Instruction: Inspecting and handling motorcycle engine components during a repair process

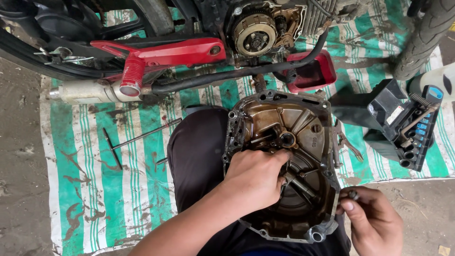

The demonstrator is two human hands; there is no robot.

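Observation:
An oily metal engine side cover (pixel 294 128) lies inner side up on my knee (pixel 196 151). My left hand (pixel 256 178) reaches into the cover with its fingers curled around a small metal shaft (pixel 299 186) near the middle. At the cover's lower right edge, my right hand (pixel 374 220) pinches a small dark metal part (pixel 353 194) between thumb and fingers. Behind the cover stands the motorcycle's open engine with the clutch assembly (pixel 256 34) exposed.
A green-and-white striped mat (pixel 95 189) covers the ground. On it lie a T-handle wrench (pixel 137 140), a red tray (pixel 315 71) and a black socket-set case (pixel 407 125). A red footrest bracket (pixel 161 54), a silver exhaust (pixel 83 92) and a tyre (pixel 424 38) stand close by.

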